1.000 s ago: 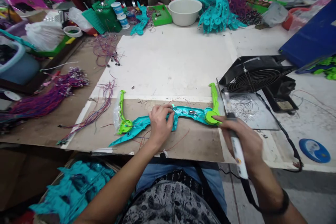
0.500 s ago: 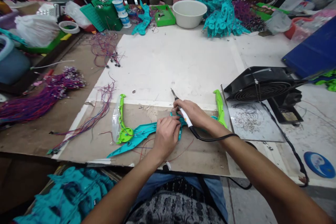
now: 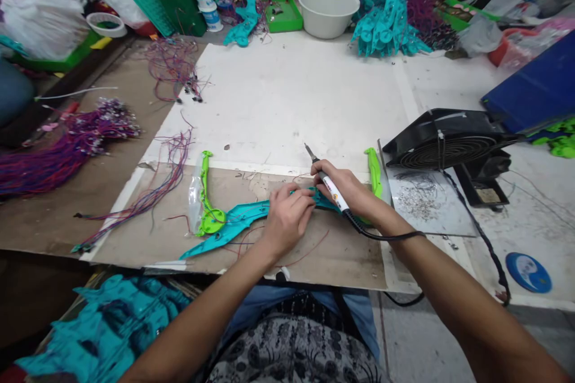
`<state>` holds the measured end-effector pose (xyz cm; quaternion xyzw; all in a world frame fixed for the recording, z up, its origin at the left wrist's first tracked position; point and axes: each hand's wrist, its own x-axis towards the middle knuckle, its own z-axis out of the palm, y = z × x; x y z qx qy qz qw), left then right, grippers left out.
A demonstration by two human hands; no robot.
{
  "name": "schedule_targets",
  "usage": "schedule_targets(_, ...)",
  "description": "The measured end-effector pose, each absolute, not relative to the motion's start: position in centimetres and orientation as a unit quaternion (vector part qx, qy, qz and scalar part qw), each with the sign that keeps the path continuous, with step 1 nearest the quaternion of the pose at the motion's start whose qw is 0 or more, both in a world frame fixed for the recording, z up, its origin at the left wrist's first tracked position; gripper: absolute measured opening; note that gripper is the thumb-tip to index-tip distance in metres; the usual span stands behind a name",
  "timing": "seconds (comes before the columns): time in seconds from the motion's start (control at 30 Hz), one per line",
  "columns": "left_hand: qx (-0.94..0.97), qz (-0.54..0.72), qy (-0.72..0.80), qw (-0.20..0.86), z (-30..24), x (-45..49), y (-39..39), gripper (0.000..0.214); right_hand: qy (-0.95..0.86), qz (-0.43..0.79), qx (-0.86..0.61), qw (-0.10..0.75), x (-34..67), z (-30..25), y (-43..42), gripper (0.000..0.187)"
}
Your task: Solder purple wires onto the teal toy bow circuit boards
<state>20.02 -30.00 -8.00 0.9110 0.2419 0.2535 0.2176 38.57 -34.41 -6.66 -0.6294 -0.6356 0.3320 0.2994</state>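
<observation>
A teal and lime-green plastic toy bow (image 3: pixel 233 221) lies flat on a brown cardboard sheet (image 3: pixel 350 257) at the table's near edge, thin red wires trailing from it. My left hand (image 3: pixel 287 218) rests on the bow's middle with fingers curled and pinching at it. My right hand (image 3: pixel 348 191) is closed round a white soldering iron (image 3: pixel 330 185), whose metal tip points up and away over the bow's centre. Its black cord (image 3: pixel 381 236) runs back past my right wrist.
A black fan (image 3: pixel 442 143) and a metal plate with solder scraps (image 3: pixel 424 203) sit to the right. Purple-red wire bundles (image 3: pixel 67 149) lie left. A white bowl (image 3: pixel 327 9), teal part piles (image 3: pixel 381 18) and green trays (image 3: pixel 281 15) stand at the far edge, where a seated person shows.
My right hand swung the soldering iron from the bow's right end in to its middle, beside my left hand. The left hand stayed on the bow's centre.
</observation>
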Motion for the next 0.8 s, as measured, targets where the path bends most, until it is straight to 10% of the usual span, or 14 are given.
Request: schedule_targets(0.8,0.886,0.203,0.347,0.230,-8.4,22.1,-29.0,0.008,-0.654,0.325,-0.612,0.303,39.5,-7.6,-34.1,0.024)
